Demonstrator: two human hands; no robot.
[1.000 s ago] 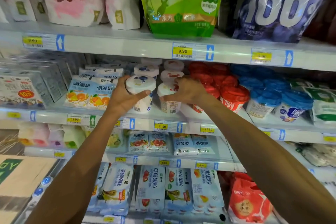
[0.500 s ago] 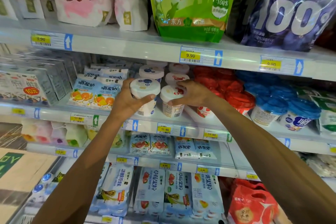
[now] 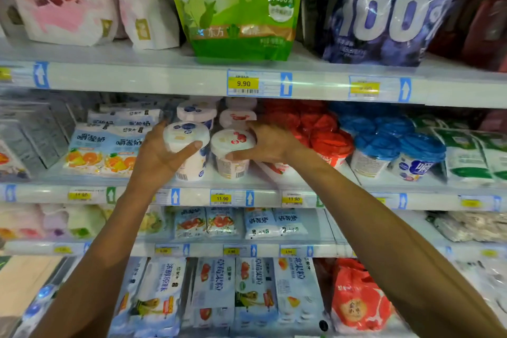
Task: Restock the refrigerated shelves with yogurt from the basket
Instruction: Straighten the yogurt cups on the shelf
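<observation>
Both hands are at the front of the middle shelf [image 3: 192,183], one cup each. The left hand [image 3: 157,155] grips the blue-dot cup [image 3: 184,136], thumb across the front wall and fingers [image 3: 161,126] curled round its left side. The right hand [image 3: 270,145] grips the red-dot cup [image 3: 233,143] from the right, thumb low on the front and the other fingers over the far rim.

Both cups stand upright, long axis vertical, just beside each other with a thin gap between. Each one heads its own row: a matching blue cup [image 3: 196,112] sits behind the left one and a matching red cup [image 3: 238,117] behind the right. We can't tell for sure if the bases sit flat on the shelf; the hands and blur hide that.

The relation that matters is that each cup lies inward of its hand, so we judge release goes outward, left hand to the left and right hand to the right, with nothing entering the gap. Space is tight, with orange pouches [image 3: 98,145] near the left hand and red tubs [image 3: 332,143] just beside the right. The basket is not in view.
</observation>
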